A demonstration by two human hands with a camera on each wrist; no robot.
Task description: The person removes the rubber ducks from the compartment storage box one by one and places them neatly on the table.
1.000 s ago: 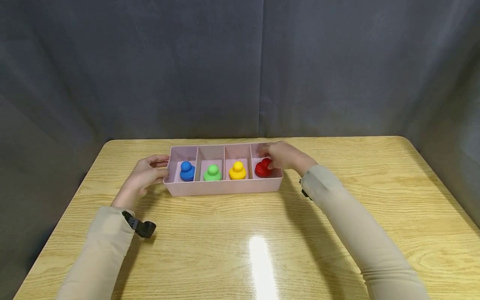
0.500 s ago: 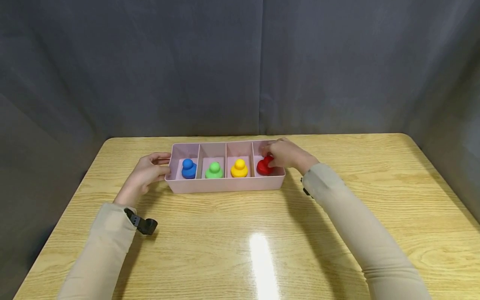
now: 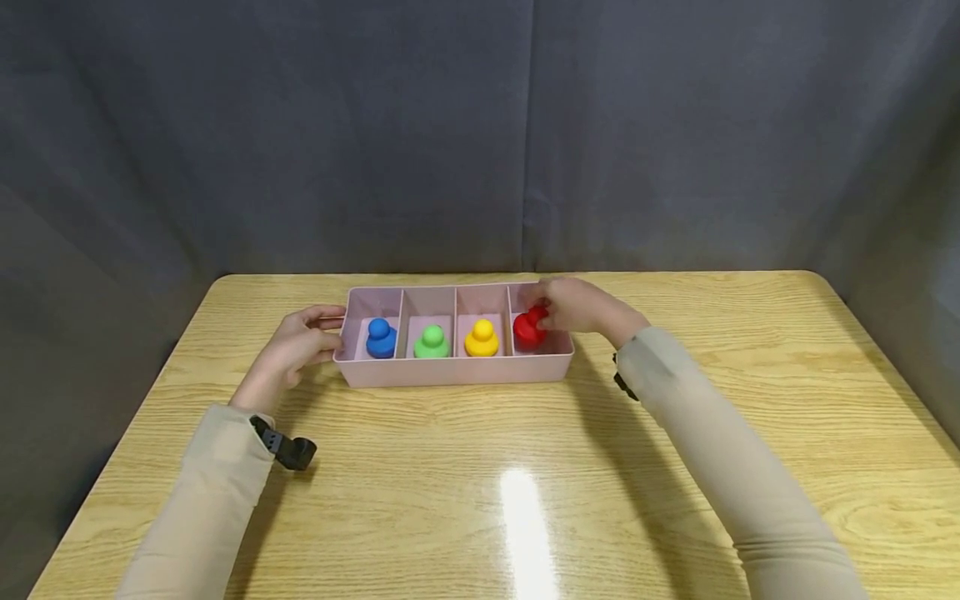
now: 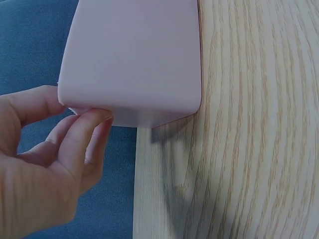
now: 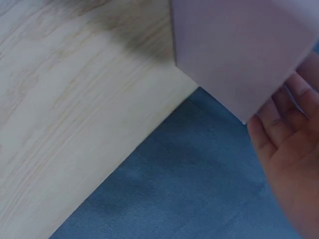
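A pink tray [image 3: 450,372] with four compartments stands on the wooden table [image 3: 480,483]. From left to right it holds a blue piece [image 3: 381,338], a green piece [image 3: 432,342], a yellow piece [image 3: 482,339] and a red piece [image 3: 528,330], each with a round knob on top. My right hand [image 3: 542,317] reaches into the rightmost compartment and pinches the red piece by its knob. My left hand [image 3: 326,329] holds the tray's left end, fingertips on the end wall. In the left wrist view my left hand's fingers [image 4: 82,137] touch the tray [image 4: 134,59] at its lower edge. The right wrist view shows the tray [image 5: 239,45] and part of my right hand [image 5: 294,139].
A grey cloth backdrop [image 3: 480,133] hangs behind and beside the table. The table's far edge runs just behind the tray. A black wrist strap [image 3: 288,450] sits on my left sleeve.
The red piece stands slightly higher in the right hand's pinch than a second ago. The left hand stays on the tray's left end. The view has shifted a little.
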